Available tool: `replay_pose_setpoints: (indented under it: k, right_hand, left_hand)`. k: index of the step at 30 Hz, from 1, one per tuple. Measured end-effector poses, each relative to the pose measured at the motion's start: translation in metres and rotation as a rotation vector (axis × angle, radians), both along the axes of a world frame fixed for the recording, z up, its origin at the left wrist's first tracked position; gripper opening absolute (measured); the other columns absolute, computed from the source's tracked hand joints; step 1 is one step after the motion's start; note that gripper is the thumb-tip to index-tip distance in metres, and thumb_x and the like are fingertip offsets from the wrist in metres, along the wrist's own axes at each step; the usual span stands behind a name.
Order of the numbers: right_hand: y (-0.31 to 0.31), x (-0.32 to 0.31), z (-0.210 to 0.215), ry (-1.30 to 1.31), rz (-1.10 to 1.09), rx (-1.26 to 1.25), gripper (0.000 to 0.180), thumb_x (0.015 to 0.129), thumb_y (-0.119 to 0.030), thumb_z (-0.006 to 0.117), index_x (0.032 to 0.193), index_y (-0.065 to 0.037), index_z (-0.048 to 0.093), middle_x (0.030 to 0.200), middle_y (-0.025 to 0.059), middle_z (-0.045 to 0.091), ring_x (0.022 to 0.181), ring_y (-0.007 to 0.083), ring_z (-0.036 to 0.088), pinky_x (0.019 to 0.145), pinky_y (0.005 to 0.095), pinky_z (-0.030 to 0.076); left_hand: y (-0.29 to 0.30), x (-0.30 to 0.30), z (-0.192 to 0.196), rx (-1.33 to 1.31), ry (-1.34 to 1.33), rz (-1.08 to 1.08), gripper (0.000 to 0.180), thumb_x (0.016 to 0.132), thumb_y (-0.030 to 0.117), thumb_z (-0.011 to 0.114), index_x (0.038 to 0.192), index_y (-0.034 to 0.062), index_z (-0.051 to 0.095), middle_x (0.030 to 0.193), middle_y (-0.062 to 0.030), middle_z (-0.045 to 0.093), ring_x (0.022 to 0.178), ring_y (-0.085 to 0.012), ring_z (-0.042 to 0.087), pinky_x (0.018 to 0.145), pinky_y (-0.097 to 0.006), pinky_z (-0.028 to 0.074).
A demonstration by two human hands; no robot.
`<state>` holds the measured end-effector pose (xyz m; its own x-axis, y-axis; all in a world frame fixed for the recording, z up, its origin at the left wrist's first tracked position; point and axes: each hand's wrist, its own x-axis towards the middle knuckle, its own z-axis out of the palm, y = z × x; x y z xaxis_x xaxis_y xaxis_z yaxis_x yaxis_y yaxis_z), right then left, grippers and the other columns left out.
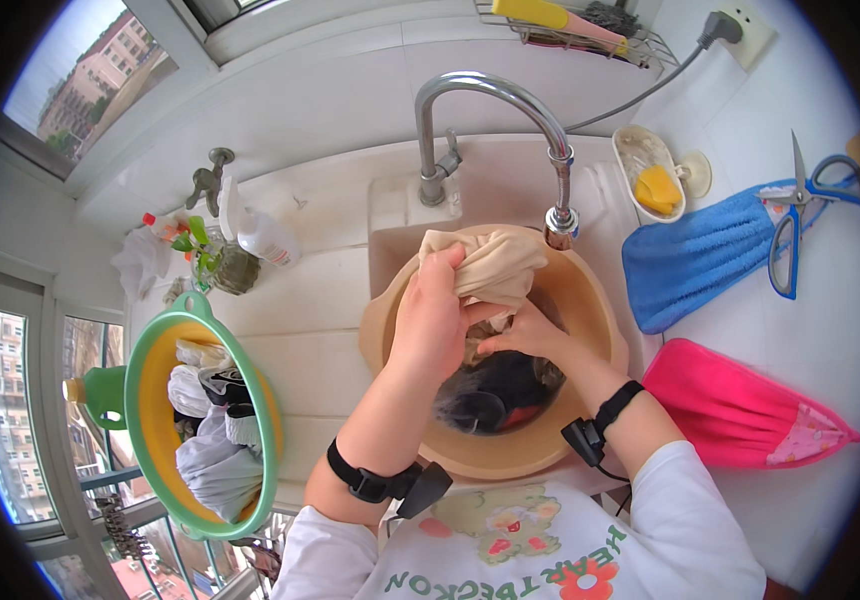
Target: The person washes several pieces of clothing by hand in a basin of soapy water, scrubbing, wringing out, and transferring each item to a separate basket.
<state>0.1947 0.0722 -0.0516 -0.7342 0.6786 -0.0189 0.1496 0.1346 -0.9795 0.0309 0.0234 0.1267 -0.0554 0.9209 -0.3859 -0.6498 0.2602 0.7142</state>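
Observation:
My left hand (432, 312) is closed round a bunched beige cloth (495, 262), lifted over a tan basin (386, 325). Just below and to the right, my right hand (530, 335) pinches the lower, hanging part of the same cloth; its fingertips are partly hidden. Dark clothes (480, 392), with a bit of red among them, lie in water in the basin beneath both hands. The basin stands in the sink under a curved chrome faucet (562, 215), whose spout is just right of the cloth.
A green-rimmed yellow tub (272, 410) of clothes stands left, beside a green jug (105, 392). Behind are a white spray bottle (265, 238) and a jar with a plant (233, 268). Blue (685, 255) and pink towels (740, 400), scissors (798, 205) and a soap dish (640, 150) hang right.

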Motion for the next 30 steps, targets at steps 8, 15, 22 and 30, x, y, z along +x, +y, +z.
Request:
replay_pose_setpoints:
  k: [8, 15, 22, 30]
  right_hand:
    - [0.010, 0.006, 0.003, 0.145, -0.187, -0.124, 0.076, 0.065, -0.001, 0.078, 0.132, -0.004, 0.042, 0.128, 0.0058, 0.051, 0.119, 0.0172, 0.046, 0.102, 0.0319, 0.036]
    - [0.010, -0.002, 0.118, 0.285, -0.340, -0.239, 0.049, 0.072, 0.008, 0.060, 0.119, -0.002, 0.051, 0.106, 0.0050, 0.061, 0.099, 0.0125, 0.057, 0.089, 0.0274, 0.044]
    - [0.019, -0.026, 0.082, -0.221, -0.274, 0.271, 0.037, 0.069, -0.002, 0.061, 0.105, 0.000, 0.057, 0.103, 0.0229, 0.059, 0.098, 0.0361, 0.057, 0.086, 0.0370, 0.045]
    - [-0.011, -0.009, -0.045, -0.983, -0.086, 0.479, 0.051, 0.076, -0.009, 0.059, 0.124, -0.024, 0.052, 0.140, 0.0155, 0.032, 0.133, 0.0453, 0.020, 0.097, 0.0699, 0.023]
  left_hand:
    - [-0.021, -0.023, 0.033, 0.126, -0.146, 0.072, 0.044, 0.095, 0.030, 0.034, 0.121, -0.0031, 0.047, 0.117, -0.0169, 0.057, 0.107, -0.0311, 0.057, 0.089, -0.045, 0.051]
    - [-0.025, -0.037, -0.029, -0.050, -0.095, 0.307, 0.041, 0.096, 0.031, 0.036, 0.122, 0.0019, 0.047, 0.118, -0.0127, 0.056, 0.109, -0.0281, 0.055, 0.091, -0.045, 0.049]
    - [-0.025, -0.018, -0.157, -0.445, -0.075, 0.359, 0.039, 0.093, 0.031, 0.047, 0.129, 0.0145, 0.042, 0.124, -0.0070, 0.050, 0.110, -0.0242, 0.049, 0.101, -0.049, 0.033]
    - [-0.009, 0.013, -0.239, -0.346, 0.514, 0.146, 0.068, 0.079, 0.018, 0.058, 0.141, 0.0047, 0.034, 0.145, -0.0172, 0.025, 0.130, -0.0287, 0.034, 0.104, -0.035, 0.032]
